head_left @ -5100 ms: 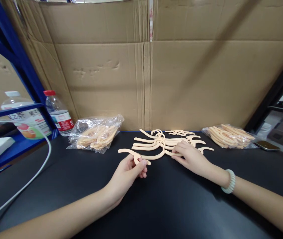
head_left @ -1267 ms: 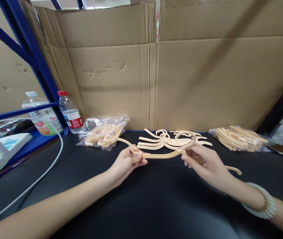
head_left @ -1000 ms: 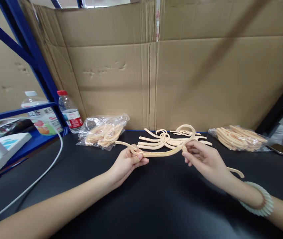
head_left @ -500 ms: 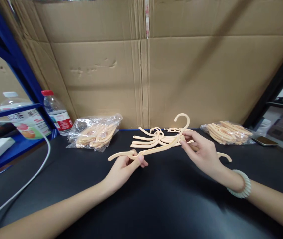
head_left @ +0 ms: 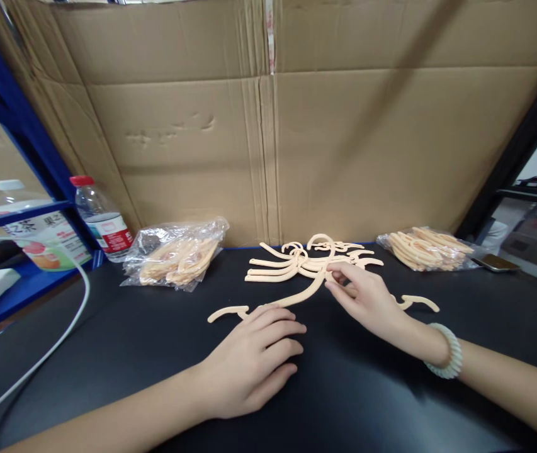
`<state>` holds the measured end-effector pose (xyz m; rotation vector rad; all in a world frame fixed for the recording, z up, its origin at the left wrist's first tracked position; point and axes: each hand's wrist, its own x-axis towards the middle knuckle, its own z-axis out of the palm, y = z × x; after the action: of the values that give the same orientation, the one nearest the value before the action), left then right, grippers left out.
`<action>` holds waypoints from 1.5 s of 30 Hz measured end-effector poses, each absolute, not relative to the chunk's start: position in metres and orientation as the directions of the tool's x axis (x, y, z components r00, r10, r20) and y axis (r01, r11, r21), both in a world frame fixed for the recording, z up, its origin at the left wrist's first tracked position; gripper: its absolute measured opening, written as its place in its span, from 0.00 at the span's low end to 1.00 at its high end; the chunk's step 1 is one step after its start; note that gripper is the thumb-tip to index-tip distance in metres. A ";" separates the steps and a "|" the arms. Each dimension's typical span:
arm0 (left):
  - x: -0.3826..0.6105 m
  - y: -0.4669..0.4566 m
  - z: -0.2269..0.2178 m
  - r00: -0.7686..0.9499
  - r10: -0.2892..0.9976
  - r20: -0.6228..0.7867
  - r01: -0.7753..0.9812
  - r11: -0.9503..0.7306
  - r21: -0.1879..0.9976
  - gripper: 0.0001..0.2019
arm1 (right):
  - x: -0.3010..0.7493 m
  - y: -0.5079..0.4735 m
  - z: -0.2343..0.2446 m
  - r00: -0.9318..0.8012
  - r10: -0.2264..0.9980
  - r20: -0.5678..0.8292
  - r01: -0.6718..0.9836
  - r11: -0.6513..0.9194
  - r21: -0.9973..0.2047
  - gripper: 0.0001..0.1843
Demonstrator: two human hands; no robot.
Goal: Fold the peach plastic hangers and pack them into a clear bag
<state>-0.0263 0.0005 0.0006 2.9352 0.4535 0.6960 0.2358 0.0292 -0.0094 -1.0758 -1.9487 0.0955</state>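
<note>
A cream-coloured clothes hanger is low over the black table, its hook toward the back. Thumb and fingers of my right hand pinch it at the centre, just below the hook, and cover part of its right arm. My left hand is palm down with fingers stretched out, at the hanger's left arm and hiding a piece of it. Whether the left fingertips touch the hanger, I cannot tell. Behind it, several similar hangers lie spread together on the table.
Clear plastic bags of hangers stand at left and right. A red-capped bottle is by the blue shelf frame. A white cable crosses the left side. A phone lies at right; cardboard walls the back.
The hanger has come down toward the table. My left hand has released its grip on the left arm and turned palm down, fingers extended. My right hand has lowered, still pinching the centre.
</note>
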 end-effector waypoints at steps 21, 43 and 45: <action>-0.025 0.001 0.004 0.842 0.478 0.248 0.449 -0.878 0.168 0.14 | 0.229 0.024 -0.013 -0.478 0.741 0.471 0.718 0.639 -0.277 0.07; -0.025 0.002 0.005 0.831 0.499 0.246 0.471 -0.866 0.167 0.15 | 0.230 0.027 -0.014 -0.494 0.721 0.486 0.719 0.653 -0.239 0.07; -0.025 0.001 0.005 0.831 0.498 0.247 0.470 -0.867 0.168 0.15 | 0.229 0.027 -0.014 -0.495 0.716 0.493 0.715 0.658 -0.236 0.07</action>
<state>-0.0251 0.0014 0.0049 2.9093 0.7712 0.4341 0.2292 0.0273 -0.0137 -1.1066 -2.3122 0.0003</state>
